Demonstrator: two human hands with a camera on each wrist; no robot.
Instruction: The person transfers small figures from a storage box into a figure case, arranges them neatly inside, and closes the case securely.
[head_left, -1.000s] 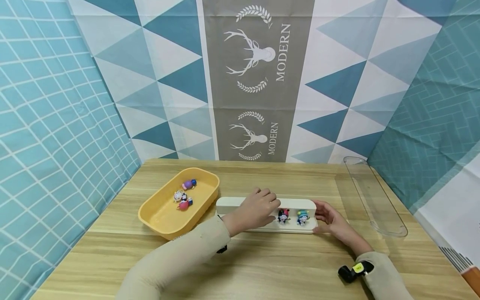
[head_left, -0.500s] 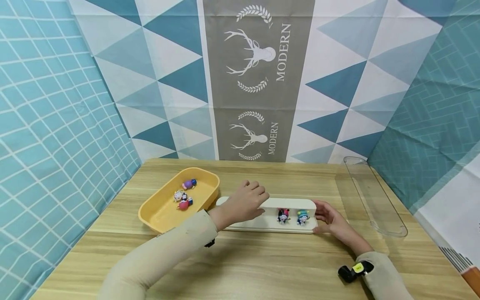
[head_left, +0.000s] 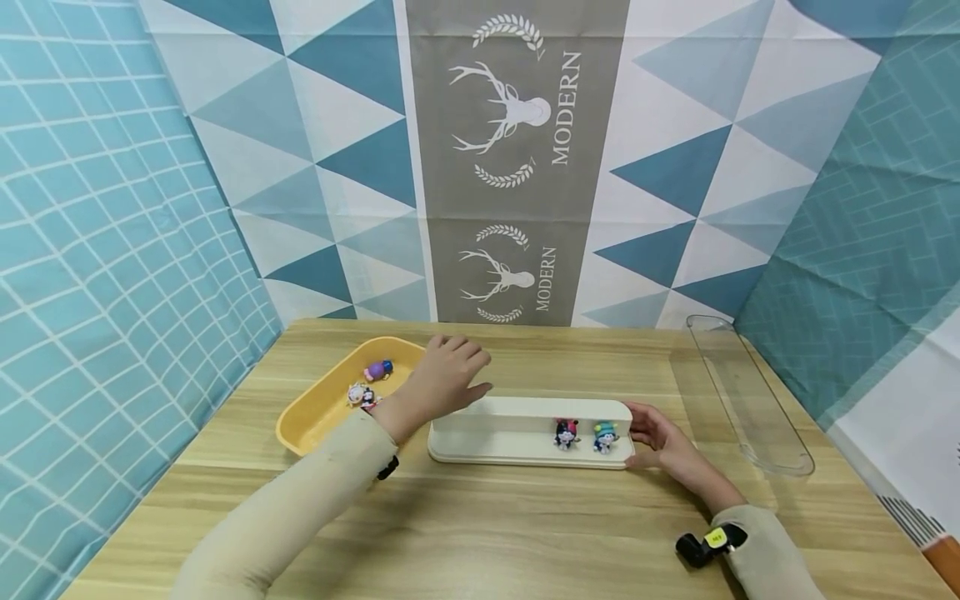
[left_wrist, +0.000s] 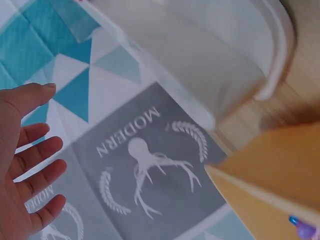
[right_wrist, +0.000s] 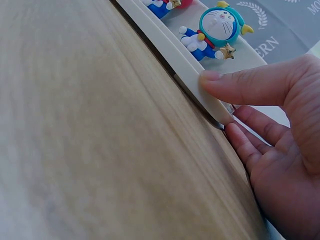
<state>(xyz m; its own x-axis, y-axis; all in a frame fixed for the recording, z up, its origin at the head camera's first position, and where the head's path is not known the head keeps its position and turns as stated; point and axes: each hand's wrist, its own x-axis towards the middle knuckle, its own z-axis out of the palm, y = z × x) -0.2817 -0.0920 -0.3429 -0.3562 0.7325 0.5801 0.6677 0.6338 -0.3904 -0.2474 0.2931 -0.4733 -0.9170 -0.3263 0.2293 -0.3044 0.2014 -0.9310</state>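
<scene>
A long cream display stand [head_left: 487,446] with a raised back step lies on the table. Two small cat figurines stand at its right end: one with a red and black hood [head_left: 566,433], one with a teal hood [head_left: 605,437]. My right hand [head_left: 671,446] grips that end; in the right wrist view its thumb [right_wrist: 240,87] presses the front rim with fingers beneath the corner. My left hand [head_left: 442,375], holding nothing, hovers between the stand and a yellow bin [head_left: 300,421]. Fingers [left_wrist: 42,177] are spread loosely in the left wrist view. My left arm hides part of the bin.
Inside the bin lie a purple figurine [head_left: 378,370] and a white one [head_left: 356,394], with others partly covered by the arm. A clear plastic cover [head_left: 750,400] rests at the table's right side. Patterned cloth [head_left: 517,167] hangs behind the table.
My left hand has moved left, away from the figurines on the stand toward the yellow bin, uncovering the stand's left part. My right hand has stayed at the stand's right end.
</scene>
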